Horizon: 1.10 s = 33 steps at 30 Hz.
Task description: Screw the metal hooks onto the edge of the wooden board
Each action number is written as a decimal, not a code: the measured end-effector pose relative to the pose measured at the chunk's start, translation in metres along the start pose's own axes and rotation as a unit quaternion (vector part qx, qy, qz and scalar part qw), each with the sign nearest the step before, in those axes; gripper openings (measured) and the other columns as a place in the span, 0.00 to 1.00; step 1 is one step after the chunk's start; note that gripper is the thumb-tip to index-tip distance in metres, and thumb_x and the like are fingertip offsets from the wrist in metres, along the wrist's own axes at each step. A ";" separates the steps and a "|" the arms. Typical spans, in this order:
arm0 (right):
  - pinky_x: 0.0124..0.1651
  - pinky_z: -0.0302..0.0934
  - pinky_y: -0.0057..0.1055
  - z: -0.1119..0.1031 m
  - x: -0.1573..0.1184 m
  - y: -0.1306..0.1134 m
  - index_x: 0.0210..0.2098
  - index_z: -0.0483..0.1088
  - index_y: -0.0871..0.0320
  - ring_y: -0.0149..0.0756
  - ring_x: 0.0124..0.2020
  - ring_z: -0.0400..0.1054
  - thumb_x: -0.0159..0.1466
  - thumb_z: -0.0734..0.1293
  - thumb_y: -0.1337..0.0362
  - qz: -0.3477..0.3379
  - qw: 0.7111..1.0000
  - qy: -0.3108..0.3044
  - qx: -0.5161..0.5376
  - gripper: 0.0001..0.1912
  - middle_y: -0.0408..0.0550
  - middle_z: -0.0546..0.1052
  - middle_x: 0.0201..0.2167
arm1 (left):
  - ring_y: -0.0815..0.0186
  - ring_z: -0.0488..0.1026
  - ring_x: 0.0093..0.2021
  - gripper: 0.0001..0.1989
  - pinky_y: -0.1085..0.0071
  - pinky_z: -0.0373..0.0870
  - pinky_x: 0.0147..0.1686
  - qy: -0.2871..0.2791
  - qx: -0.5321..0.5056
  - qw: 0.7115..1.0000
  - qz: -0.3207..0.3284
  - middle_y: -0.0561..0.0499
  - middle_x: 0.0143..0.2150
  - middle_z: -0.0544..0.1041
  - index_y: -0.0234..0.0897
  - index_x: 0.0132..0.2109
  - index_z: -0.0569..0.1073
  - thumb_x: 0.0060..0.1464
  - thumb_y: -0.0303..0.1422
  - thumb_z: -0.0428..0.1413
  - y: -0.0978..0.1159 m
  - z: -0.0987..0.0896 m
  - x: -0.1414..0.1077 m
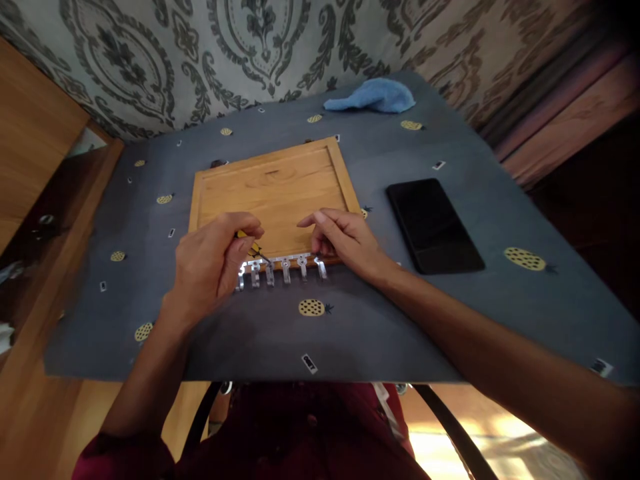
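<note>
A wooden panel [273, 193] with a raised frame lies on the cloth-covered table. Along its near edge runs a shiny metal hook rail [287, 261] with several hooks pointing toward me. My left hand [213, 260] is closed around a small screwdriver [255, 249] with a yellow and black handle. Its shaft slants down to the right, and the tip meets the rail near one of the hooks. At the rail's right end, my right hand [345, 240] has its lower fingers curled against the metal, while the index finger stretches left above the panel.
To the right of the panel lies a black smartphone [434, 225]. A crumpled blue cloth [373, 97] rests at the back by the patterned curtain [250, 53]. Small dark pieces [218, 163] show at the panel's far edge. Wooden furniture [45, 267] borders the table's left side.
</note>
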State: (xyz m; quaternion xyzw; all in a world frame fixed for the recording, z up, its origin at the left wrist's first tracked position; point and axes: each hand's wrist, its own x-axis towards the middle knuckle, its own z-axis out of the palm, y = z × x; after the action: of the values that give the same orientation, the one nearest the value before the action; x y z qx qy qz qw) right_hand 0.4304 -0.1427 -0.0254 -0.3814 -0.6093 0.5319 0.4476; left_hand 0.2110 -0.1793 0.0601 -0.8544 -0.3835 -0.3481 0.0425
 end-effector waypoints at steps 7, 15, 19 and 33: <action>0.22 0.54 0.25 0.000 0.000 0.000 0.38 0.73 0.59 0.25 0.19 0.60 0.69 0.60 0.44 -0.008 1.000 0.001 0.001 0.25 0.40 0.71 0.21 | 0.72 0.77 0.30 0.07 0.75 0.71 0.30 0.005 -0.031 0.999 -0.018 0.54 0.35 0.81 0.40 0.46 0.72 0.67 0.31 0.48 -0.001 0.003 0.004; 0.23 0.56 0.24 -0.001 0.000 0.000 0.37 0.73 0.60 0.24 0.19 0.60 0.68 0.60 0.41 -0.023 1.000 -0.003 -0.012 0.27 0.40 0.71 0.21 | 0.69 0.78 0.36 0.10 0.71 0.74 0.37 -0.013 -0.183 0.980 -0.077 0.51 0.36 0.78 0.38 0.49 0.71 0.68 0.32 0.46 0.005 0.010 0.005; 0.23 0.57 0.23 -0.001 0.000 0.000 0.37 0.73 0.59 0.24 0.19 0.60 0.68 0.60 0.40 -0.020 1.000 -0.001 -0.012 0.27 0.40 0.71 0.21 | 0.69 0.77 0.35 0.09 0.69 0.73 0.37 -0.002 -0.290 0.950 -0.114 0.52 0.34 0.76 0.39 0.50 0.70 0.68 0.33 0.47 0.005 0.019 0.006; 0.21 0.56 0.22 0.000 0.000 0.000 0.37 0.73 0.60 0.24 0.19 0.60 0.69 0.60 0.43 -0.009 1.000 0.005 -0.002 0.25 0.40 0.71 0.21 | 0.73 0.61 0.23 0.08 0.72 0.65 0.25 0.136 -0.478 0.854 -0.154 0.55 0.25 0.61 0.41 0.41 0.72 0.66 0.39 0.51 0.018 0.048 0.009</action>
State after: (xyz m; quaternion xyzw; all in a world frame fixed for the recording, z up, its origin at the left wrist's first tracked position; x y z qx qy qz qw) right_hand 0.4308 -0.1424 -0.0250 -0.3800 -0.6115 0.5245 0.4544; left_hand 0.2548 -0.1696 0.0331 -0.6436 -0.2874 -0.6030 -0.3737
